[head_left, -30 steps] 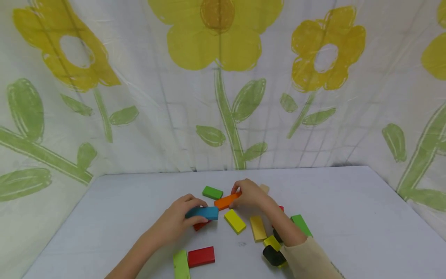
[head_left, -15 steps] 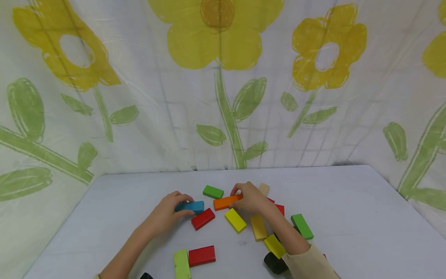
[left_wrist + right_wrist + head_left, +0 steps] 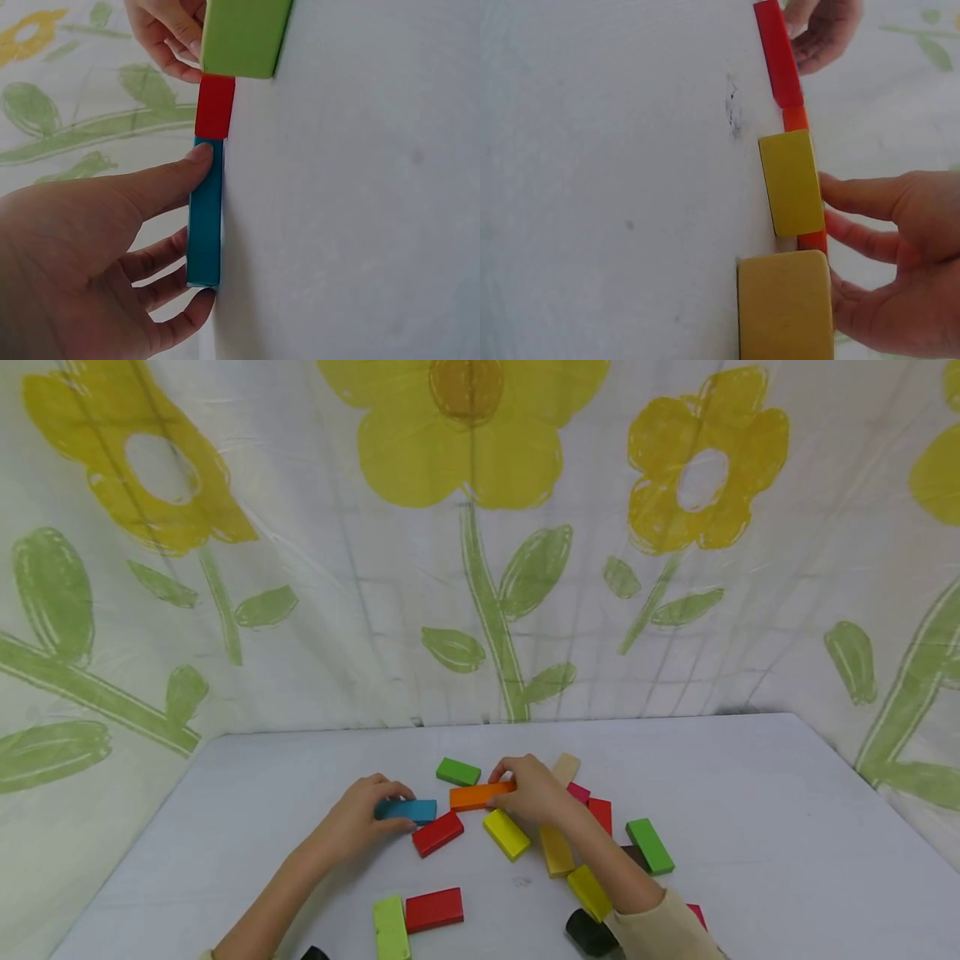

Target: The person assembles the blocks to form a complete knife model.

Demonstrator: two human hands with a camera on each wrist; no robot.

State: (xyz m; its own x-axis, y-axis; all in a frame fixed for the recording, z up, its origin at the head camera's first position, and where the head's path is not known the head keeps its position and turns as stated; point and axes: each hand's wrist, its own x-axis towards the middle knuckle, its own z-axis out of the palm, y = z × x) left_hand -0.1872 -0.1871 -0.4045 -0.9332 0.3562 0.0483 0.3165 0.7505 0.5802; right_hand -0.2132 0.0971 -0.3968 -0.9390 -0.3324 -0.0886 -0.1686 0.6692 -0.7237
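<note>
At the left of the block group, my left hand [image 3: 356,822] pinches a blue block [image 3: 411,812] that lies flat on the table; in the left wrist view the thumb is on its near long side. Close to the blue block's right end lies a red block [image 3: 438,834]. My right hand [image 3: 528,793] grips the right end of an orange block [image 3: 474,797], also flat on the table. Just in front of it is a yellow block [image 3: 506,833], which partly hides the orange one in the right wrist view. A green block [image 3: 458,772] lies behind.
Nearer me, a light green block [image 3: 392,928] touches a red block [image 3: 435,910]. Around the right forearm lie a tan block [image 3: 556,852], a second yellow block [image 3: 589,892], a black piece [image 3: 589,932] and a green block [image 3: 650,846]. A flowered curtain [image 3: 360,610] hangs behind the table.
My left hand has carried the blue block leftward and down to the table, uncovering the red block. The right hand has shifted the orange block slightly left and straightened it.
</note>
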